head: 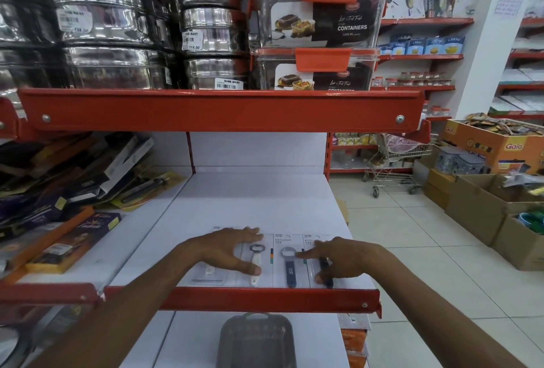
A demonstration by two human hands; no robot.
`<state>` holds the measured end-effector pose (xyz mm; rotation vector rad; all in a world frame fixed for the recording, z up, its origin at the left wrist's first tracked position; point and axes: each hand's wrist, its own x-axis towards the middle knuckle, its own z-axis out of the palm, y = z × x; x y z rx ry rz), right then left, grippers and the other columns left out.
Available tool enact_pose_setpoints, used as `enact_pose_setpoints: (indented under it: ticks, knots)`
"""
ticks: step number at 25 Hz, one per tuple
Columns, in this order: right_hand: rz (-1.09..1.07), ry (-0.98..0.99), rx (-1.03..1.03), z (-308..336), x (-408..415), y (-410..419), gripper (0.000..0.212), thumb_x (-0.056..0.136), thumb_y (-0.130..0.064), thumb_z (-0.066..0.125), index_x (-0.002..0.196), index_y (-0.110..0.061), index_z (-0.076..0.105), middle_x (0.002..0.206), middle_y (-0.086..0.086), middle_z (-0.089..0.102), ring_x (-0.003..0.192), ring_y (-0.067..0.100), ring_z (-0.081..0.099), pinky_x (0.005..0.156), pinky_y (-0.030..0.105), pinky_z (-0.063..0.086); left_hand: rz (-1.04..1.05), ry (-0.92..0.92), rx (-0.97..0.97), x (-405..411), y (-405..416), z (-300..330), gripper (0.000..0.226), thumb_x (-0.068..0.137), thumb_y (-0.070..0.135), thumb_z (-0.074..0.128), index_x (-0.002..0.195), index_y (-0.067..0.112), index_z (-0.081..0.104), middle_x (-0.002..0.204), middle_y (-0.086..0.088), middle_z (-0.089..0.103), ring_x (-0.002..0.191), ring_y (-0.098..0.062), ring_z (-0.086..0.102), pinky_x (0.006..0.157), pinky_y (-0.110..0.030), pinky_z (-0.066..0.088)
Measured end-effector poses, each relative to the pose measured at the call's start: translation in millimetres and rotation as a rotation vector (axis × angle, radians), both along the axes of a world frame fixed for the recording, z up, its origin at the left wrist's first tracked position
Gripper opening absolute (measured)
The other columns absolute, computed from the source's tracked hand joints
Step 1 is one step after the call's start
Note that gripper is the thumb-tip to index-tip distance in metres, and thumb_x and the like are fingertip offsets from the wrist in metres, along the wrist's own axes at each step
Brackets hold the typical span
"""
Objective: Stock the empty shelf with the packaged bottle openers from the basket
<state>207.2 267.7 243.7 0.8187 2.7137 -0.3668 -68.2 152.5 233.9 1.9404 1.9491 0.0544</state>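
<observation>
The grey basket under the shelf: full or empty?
Cannot tell for sure. The basket sits on the lower shelf, its inside dark and blurred; no packs show clearly in it.

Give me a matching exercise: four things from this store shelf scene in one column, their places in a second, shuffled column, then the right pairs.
Things:
1. steel tins
2. basket
3. left hand
4. Galo box

Places:
A. on the floor, far right
B. on the white-handled bottle opener packs
C. on the shelf above
D. on the shelf below the red shelf lip

Pairs: 1-C, 2-D, 3-B, 4-A
</observation>
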Motion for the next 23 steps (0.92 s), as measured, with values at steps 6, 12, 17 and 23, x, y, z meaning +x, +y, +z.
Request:
enact_pose_setpoints:
  ticks: [6, 12, 17, 23]
  knots:
    - [-0.006, 0.005, -0.01, 3, 0, -1, 0.061, 0.095, -0.036, 0.059, 0.148, -0.044, 0.029, 0.16, 0.001, 0.03, 0.138, 0.033, 0.042, 0.108, 0.038, 0.04, 0.106, 0.049, -0.075, -57, -20, 19, 0.1, 0.079, 0.065, 0.071, 0.159, 0.034, 0.019, 0.169, 0.013, 0.01, 0.156, -0.009, 0.007, 0.126, -0.033, 0.008]
    - [0.005, 0.015, -0.015, 3, -1, -1, 0.062, 0.095, -0.034, 0.06, 0.148, -0.043, 0.031, 0.16, -0.002, 0.03, 0.138, 0.031, 0.041, 0.108, 0.036, 0.04, 0.082, 0.059, -0.05, -53, -31, 4, 0.096, 0.077, 0.074, 0.066, 0.156, 0.04, 0.025, 0.167, 0.016, 0.018, 0.153, -0.012, 0.021, 0.12, -0.028, 0.016]
    - [0.003, 0.028, -0.021, -1, 0, 3, 0.062, 0.093, -0.034, 0.062, 0.146, -0.045, 0.032, 0.16, -0.004, 0.031, 0.138, 0.03, 0.042, 0.108, 0.035, 0.04, 0.065, 0.054, -0.027, -46, -31, 2, 0.093, 0.079, 0.07, 0.068, 0.156, 0.038, 0.026, 0.167, 0.016, 0.018, 0.153, -0.011, 0.022, 0.113, -0.02, 0.014]
    - [-0.031, 0.084, -0.048, 12, 2, -10, 0.06, 0.094, -0.033, 0.061, 0.147, -0.042, 0.033, 0.162, -0.003, 0.027, 0.147, 0.03, 0.029, 0.117, 0.042, 0.031, 0.071, 0.089, 0.002, -34, -41, 9, 0.098, 0.083, 0.073, 0.058, 0.16, 0.033, 0.013, 0.169, 0.015, 0.003, 0.157, -0.01, 0.005, 0.123, -0.028, 0.009]
